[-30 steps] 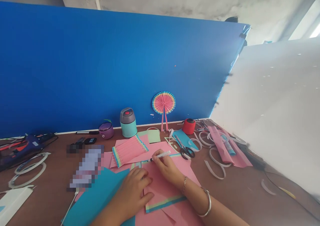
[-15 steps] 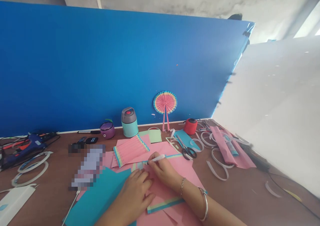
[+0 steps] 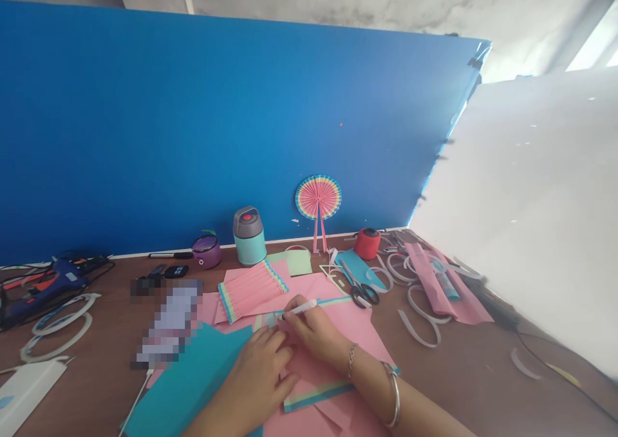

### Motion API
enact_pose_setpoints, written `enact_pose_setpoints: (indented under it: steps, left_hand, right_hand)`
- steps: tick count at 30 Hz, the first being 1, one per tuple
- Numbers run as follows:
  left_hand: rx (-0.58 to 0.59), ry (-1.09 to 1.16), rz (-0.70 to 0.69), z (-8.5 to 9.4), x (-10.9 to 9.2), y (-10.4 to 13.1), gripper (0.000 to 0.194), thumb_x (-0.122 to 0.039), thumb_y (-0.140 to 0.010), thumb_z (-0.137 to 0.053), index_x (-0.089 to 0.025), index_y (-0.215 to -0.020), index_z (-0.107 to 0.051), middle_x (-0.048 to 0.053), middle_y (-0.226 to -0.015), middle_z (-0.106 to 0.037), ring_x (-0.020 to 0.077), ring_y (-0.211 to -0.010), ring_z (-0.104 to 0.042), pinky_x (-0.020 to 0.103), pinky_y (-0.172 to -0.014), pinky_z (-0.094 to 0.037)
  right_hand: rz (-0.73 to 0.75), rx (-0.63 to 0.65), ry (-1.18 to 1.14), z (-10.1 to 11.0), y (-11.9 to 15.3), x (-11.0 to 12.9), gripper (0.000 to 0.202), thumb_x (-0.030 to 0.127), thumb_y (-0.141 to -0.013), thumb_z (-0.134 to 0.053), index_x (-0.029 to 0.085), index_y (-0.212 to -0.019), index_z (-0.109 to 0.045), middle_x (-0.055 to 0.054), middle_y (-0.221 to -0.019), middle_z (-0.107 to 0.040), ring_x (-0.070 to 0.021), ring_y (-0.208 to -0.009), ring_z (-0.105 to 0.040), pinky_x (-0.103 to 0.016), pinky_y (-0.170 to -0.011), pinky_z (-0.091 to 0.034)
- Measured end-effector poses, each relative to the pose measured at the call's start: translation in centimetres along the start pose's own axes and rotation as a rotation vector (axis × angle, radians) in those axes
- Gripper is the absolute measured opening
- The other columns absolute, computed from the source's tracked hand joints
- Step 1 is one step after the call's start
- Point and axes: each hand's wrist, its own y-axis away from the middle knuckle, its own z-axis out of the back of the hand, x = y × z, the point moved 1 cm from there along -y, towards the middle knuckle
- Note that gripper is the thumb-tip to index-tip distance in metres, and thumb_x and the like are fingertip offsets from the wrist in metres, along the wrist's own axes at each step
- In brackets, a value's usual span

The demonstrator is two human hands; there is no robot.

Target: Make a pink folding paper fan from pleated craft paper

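My right hand (image 3: pixel 313 327) is closed around a white pen (image 3: pixel 304 307), its tip low over the pink sheet (image 3: pixel 333 360) with yellow and blue bands along its edges. Flat on the paper beside it lies my left hand (image 3: pixel 265 366), fingers stretched out and resting over the sheet's left edge and a teal sheet (image 3: pixel 193 376). Just beyond the hands is a pleated pink paper (image 3: pixel 253 290) with striped ends. Scissors (image 3: pixel 362 290) with dark handles rest to the right of the pen.
A round pleated paper fan (image 3: pixel 318 197) stands against the blue partition (image 3: pixel 193 115). Along the back are a teal jar (image 3: pixel 250 244), a purple pot (image 3: pixel 206 251) and a red round object (image 3: pixel 367 244). White paper strips (image 3: pixel 420 327) curl at right; a glue gun (image 3: pixel 60 279) lies far left.
My right hand and the pen have shifted very slightly to the left. My left hand stays on the paper, and the papers lie as before.
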Motion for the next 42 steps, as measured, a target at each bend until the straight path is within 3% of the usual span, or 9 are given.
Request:
enact_pose_setpoints:
  steps: [8, 13, 19, 42]
  left_hand:
    - [0.026, 0.034, 0.026, 0.16, -0.04, -0.04, 0.021, -0.032, -0.082, -0.058, -0.024, -0.099, -0.065, 0.005, -0.102, -0.061, 0.0253, -0.102, -0.052, 0.042, -0.094, -0.04]
    - [0.053, 0.045, 0.059, 0.07, -0.08, 0.04, 0.024, -0.029, -0.082, -0.059, -0.025, -0.105, -0.064, 0.005, -0.102, -0.061, 0.027, -0.104, -0.051, 0.043, -0.093, -0.04]
    - [0.071, 0.057, 0.062, 0.26, -0.16, -0.09, 0.024, -0.029, -0.081, -0.058, -0.025, -0.105, -0.064, 0.006, -0.103, -0.06, 0.027, -0.104, -0.051, 0.043, -0.093, -0.04]
    - [0.071, 0.043, 0.066, 0.57, -0.29, -0.11, 0.025, -0.029, -0.082, -0.057, -0.024, -0.105, -0.064, 0.007, -0.103, -0.061, 0.0262, -0.102, -0.053, 0.041, -0.09, -0.042]
  right_hand:
    - [-0.038, 0.023, 0.056, 0.13, 0.12, -0.05, 0.013, 0.028, -0.089, -0.044, 0.019, -0.084, -0.051, 0.001, -0.074, -0.058, -0.0139, -0.068, -0.054, -0.025, -0.063, -0.039]
    - [-0.001, -0.049, 0.071, 0.23, -0.02, -0.46, 0.014, 0.026, -0.091, -0.04, 0.018, -0.087, -0.052, -0.002, -0.079, -0.059, -0.0149, -0.074, -0.055, -0.026, -0.069, -0.039]
    - [-0.005, -0.049, 0.094, 0.17, 0.02, -0.4, 0.013, 0.026, -0.09, -0.041, 0.019, -0.085, -0.051, -0.001, -0.077, -0.059, -0.0153, -0.073, -0.054, -0.026, -0.069, -0.039]
    - [-0.018, -0.069, 0.134, 0.76, 0.08, 0.15, 0.015, 0.026, -0.089, -0.04, 0.018, -0.083, -0.051, -0.001, -0.073, -0.059, -0.0155, -0.068, -0.053, -0.026, -0.063, -0.038]
